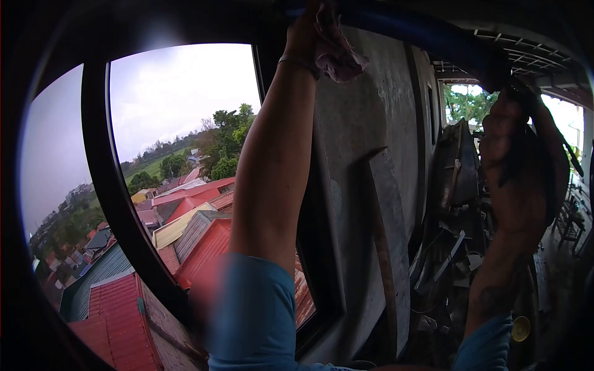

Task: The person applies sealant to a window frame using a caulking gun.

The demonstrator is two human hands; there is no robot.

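Note:
My left hand (304, 31) is raised at the top centre, closed on a crumpled pinkish cloth (339, 57) that hangs beside the wrist; its fingertips are partly hidden in shadow. A thick dark blue bar (427, 31) slants across the top, from near my left hand down to my right hand. At the right, my right hand (510, 133) is raised with curled fingers, just under the bar's lower end. Something dark with loose strands lies in and around it, too dim to name.
Black window frames (99, 136) fill the left, with red roofs (207, 250) and trees outside. Against the grey wall (365, 93) leans a long narrow board (391, 247). Piled sheets and scraps (458, 167) stand behind my right arm. A yellow round object (521, 328) lies low at right.

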